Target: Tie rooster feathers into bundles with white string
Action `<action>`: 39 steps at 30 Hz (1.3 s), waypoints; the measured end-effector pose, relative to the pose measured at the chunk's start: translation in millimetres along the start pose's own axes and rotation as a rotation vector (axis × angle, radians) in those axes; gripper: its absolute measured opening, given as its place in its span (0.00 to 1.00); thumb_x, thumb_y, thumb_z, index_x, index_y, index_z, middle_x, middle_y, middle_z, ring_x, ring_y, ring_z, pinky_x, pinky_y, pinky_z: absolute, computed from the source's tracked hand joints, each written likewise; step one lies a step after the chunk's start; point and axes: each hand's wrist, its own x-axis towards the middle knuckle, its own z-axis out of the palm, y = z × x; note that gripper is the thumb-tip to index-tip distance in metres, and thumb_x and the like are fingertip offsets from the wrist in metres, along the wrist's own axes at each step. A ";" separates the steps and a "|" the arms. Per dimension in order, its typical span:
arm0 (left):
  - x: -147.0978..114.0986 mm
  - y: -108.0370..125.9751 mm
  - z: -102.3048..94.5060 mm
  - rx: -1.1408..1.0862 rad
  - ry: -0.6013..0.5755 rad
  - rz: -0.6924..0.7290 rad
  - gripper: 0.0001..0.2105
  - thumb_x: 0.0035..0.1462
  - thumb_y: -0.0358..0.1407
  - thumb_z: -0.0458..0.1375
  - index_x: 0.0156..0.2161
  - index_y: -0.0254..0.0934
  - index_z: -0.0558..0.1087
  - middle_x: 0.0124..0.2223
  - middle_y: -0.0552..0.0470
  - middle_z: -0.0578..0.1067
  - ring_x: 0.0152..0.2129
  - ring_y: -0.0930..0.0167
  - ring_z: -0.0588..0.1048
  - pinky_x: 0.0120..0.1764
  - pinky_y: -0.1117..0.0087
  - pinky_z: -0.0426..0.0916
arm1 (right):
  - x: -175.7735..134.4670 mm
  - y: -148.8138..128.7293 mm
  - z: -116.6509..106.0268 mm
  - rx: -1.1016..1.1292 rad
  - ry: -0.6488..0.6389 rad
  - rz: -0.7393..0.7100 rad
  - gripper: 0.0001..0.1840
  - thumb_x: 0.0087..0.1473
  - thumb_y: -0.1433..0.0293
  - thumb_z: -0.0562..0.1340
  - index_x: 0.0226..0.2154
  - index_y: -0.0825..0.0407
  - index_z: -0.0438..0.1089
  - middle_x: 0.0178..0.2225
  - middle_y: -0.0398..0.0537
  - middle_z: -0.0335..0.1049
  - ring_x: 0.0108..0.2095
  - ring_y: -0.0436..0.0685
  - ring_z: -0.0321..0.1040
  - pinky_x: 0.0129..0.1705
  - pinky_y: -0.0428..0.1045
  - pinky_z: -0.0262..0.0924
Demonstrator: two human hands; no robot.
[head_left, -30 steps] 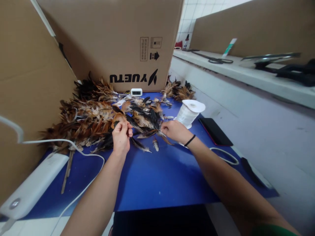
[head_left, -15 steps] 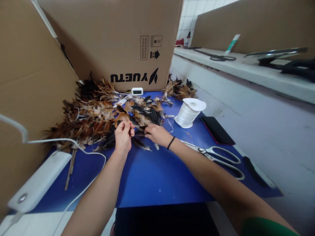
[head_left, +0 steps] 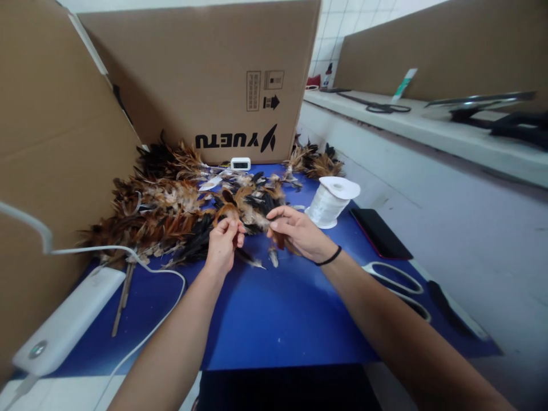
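a curved orange-brown feather (head_left: 225, 208) at the fingertips of the left hand (head_left: 221, 246)

the left grip looks closed on the feather's lower end, likely so its soft vane is not crushed. the right hand (head_left: 303, 234) is near it, thumb and fingers bent together; whether that grip holds anything i cannot tell. just beyond lies a loose heap of black and brown feathers (head_left: 263, 201), probably central so either hand can reach. at right on the glossy blue desk (head_left: 278, 319), a white spool of ribbon (head_left: 327, 206) stands on end, with a flat black phone (head_left: 381, 233) and partly hidden white-handled scissors (head_left: 413, 278), perhaps placed there to suit the right hand. thick reddish-brown feather bundles (head_left: 148, 231) lie at left.
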 end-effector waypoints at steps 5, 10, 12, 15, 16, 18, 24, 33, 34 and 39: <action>-3.1 -4.0 1.5 0.047 -0.085 -0.009 0.16 0.47 0.44 0.64 0.25 0.33 0.67 0.24 0.56 0.70 0.14 0.81 0.63 0.17 0.78 0.57 | -7.1 1.0 -4.1 0.157 -0.057 -0.029 0.09 0.45 0.70 0.64 0.34 0.53 0.70 0.33 0.47 0.75 0.29 0.52 0.73 0.25 0.47 0.67; -5.7 -5.6 4.4 0.069 -0.161 -0.053 0.16 0.48 0.45 0.63 0.25 0.33 0.67 0.21 0.57 0.67 0.13 0.81 0.61 0.16 0.78 0.55 | -8.2 1.5 -2.0 0.065 0.041 -0.151 0.09 0.45 0.68 0.67 0.33 0.52 0.72 0.31 0.46 0.76 0.27 0.51 0.72 0.24 0.45 0.65; -7.1 -6.1 5.9 0.054 -0.184 -0.087 0.16 0.46 0.44 0.64 0.25 0.33 0.67 0.21 0.57 0.68 0.13 0.81 0.62 0.16 0.78 0.55 | -8.5 0.9 -1.0 -0.018 0.088 -0.226 0.08 0.47 0.66 0.66 0.32 0.52 0.74 0.31 0.46 0.75 0.23 0.47 0.68 0.23 0.44 0.62; -9.0 -7.2 7.6 0.043 -0.207 -0.136 0.16 0.46 0.43 0.65 0.26 0.33 0.66 0.20 0.57 0.68 0.12 0.80 0.62 0.17 0.78 0.54 | -8.8 1.0 -1.4 -0.108 0.154 -0.356 0.08 0.46 0.65 0.67 0.30 0.51 0.75 0.37 0.47 0.73 0.20 0.44 0.63 0.22 0.44 0.61; -9.4 -7.6 8.0 0.043 -0.210 -0.153 0.16 0.46 0.43 0.65 0.27 0.33 0.67 0.20 0.57 0.68 0.12 0.81 0.61 0.17 0.78 0.54 | -8.9 1.4 -1.7 -0.110 0.168 -0.375 0.08 0.47 0.65 0.67 0.31 0.51 0.75 0.37 0.46 0.73 0.20 0.44 0.63 0.22 0.44 0.61; -10.1 -8.5 8.5 0.038 -0.213 -0.190 0.16 0.46 0.43 0.65 0.27 0.33 0.67 0.19 0.57 0.67 0.12 0.81 0.61 0.17 0.78 0.54 | -9.2 2.0 -1.9 -0.100 0.185 -0.373 0.09 0.48 0.64 0.67 0.32 0.51 0.75 0.31 0.45 0.73 0.20 0.46 0.65 0.22 0.44 0.61; -11.6 -10.7 9.7 0.018 -0.250 -0.254 0.15 0.46 0.42 0.65 0.26 0.33 0.67 0.18 0.57 0.66 0.12 0.81 0.60 0.17 0.78 0.53 | -12.1 -2.3 0.8 -0.152 0.212 -0.390 0.09 0.48 0.63 0.66 0.30 0.52 0.74 0.27 0.44 0.72 0.22 0.47 0.65 0.23 0.44 0.62; -12.1 -12.9 8.4 -0.016 -0.286 -0.299 0.14 0.46 0.39 0.65 0.25 0.33 0.66 0.21 0.56 0.68 0.12 0.81 0.61 0.17 0.78 0.54 | -12.2 -0.9 3.3 -0.183 0.235 -0.387 0.09 0.47 0.64 0.66 0.30 0.52 0.71 0.24 0.41 0.70 0.19 0.47 0.66 0.21 0.45 0.63; -12.2 -13.4 8.0 -0.021 -0.289 -0.308 0.14 0.47 0.39 0.65 0.25 0.33 0.66 0.21 0.56 0.68 0.12 0.81 0.61 0.17 0.78 0.54 | -12.2 0.0 3.7 -0.193 0.240 -0.392 0.08 0.47 0.65 0.67 0.30 0.52 0.72 0.24 0.41 0.71 0.19 0.47 0.66 0.22 0.45 0.64; -14.3 -14.3 8.2 -0.004 -0.283 -0.360 0.12 0.46 0.38 0.65 0.26 0.33 0.68 0.20 0.57 0.67 0.12 0.81 0.61 0.17 0.78 0.53 | -13.8 2.3 4.2 -0.221 0.292 -0.432 0.07 0.47 0.65 0.67 0.30 0.51 0.72 0.28 0.44 0.73 0.26 0.50 0.71 0.30 0.47 0.68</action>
